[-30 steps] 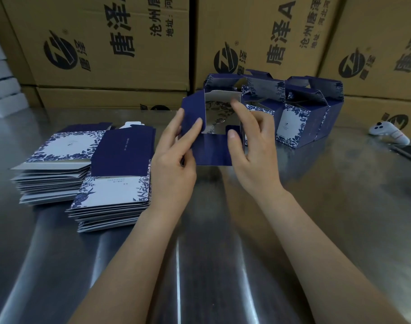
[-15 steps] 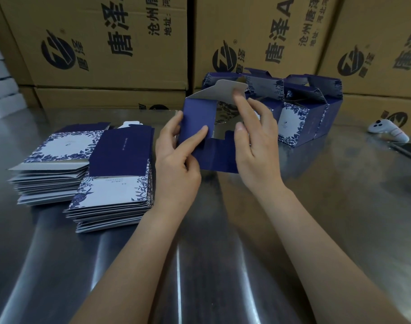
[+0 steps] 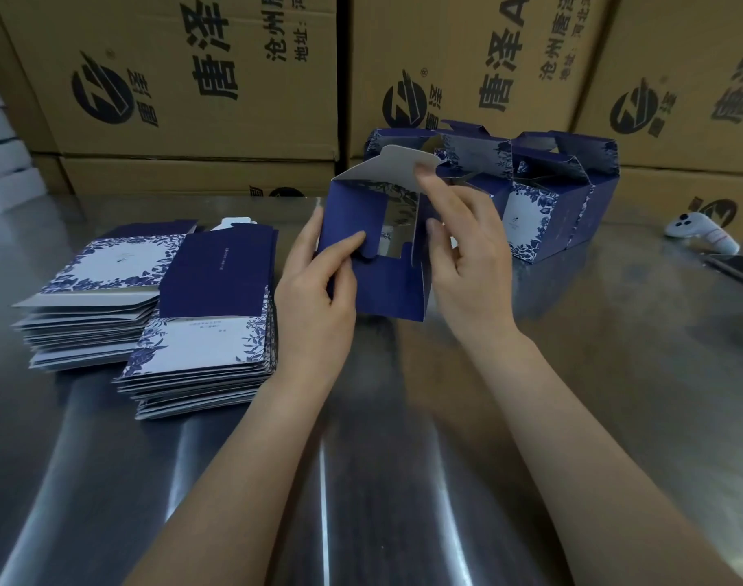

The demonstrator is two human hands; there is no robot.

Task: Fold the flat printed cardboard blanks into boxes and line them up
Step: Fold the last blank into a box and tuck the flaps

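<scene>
Table point(image 3: 403, 480) of bare steel fills the near ground, with glare streaks running along it. Both forearms come in from the near edge and meet mid-table. Left hand point(image 3: 319, 306) grips the box point(image 3: 382, 289) from its left side, thumb pressed flat on the navy front panel and fingers wrapped behind the left wall. Right hand point(image 3: 471, 281) holds the right side. Its thumb sits at the right front edge, its index tip is up on the white flap point(image 3: 386, 167), and the other fingers are loosely bent and spread. The box is half formed and held upright between the hands, its bottom edge at or just above the table; contact is not clear. The front is cut open so the inside shows, and the flap is tilted back over the top. Left of the hands lie two piles of flat blanks, touching side by side: near stack point(image 3: 205, 344) just beside the left wrist, far stack point(image 3: 99, 298) further left. Beyond the hands is a row of folded boxes point(image 3: 530, 213), packed close together, tops open. Far right, a white controller point(image 3: 703, 234) lies on the table, with a dark phone point(image 3: 737, 268) just beside it at the frame edge. Brown cartons point(image 3: 192, 78) with black print are stacked as a wall along the back.
</scene>
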